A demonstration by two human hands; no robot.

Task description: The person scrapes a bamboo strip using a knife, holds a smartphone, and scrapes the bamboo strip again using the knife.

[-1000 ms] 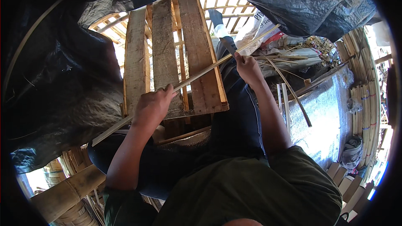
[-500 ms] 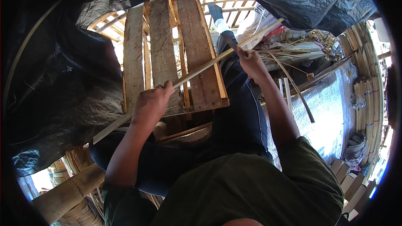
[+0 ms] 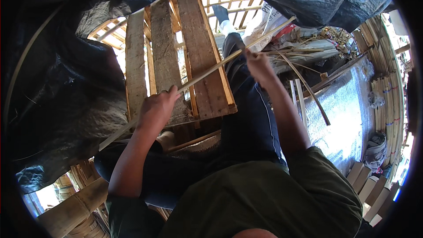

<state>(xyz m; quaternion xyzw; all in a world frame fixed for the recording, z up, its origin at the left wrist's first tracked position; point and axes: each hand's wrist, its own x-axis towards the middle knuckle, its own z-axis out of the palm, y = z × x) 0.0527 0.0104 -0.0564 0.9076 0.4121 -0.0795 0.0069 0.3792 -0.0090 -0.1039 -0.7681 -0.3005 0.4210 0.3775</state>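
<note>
A long pale bamboo strip (image 3: 207, 74) runs diagonally from the lower left to the upper right, over a slatted wooden stand (image 3: 200, 48). My left hand (image 3: 159, 105) is closed around the strip left of the stand's middle. Beyond the stand's right edge, my right hand (image 3: 260, 67) is a closed fist beside the strip, slightly blurred. It grips a knife (image 3: 240, 43), whose dark blade meets the strip; the handle is hidden in the fist. My outstretched leg (image 3: 246, 105) lies under the right part of the strip.
Dark plastic sheeting (image 3: 66, 75) hangs left and overhead. Loose bamboo strips (image 3: 304, 83) and a white sack (image 3: 264, 24) lie to the right, near a shiny silver sheet (image 3: 343, 110). Bundled slats (image 3: 387, 101) stand far right. A thick bamboo pole (image 3: 72, 200) is at lower left.
The view has shifted slightly. My right hand has turned a little, and its blade is more blurred against the strip. My left hand keeps its hold.
</note>
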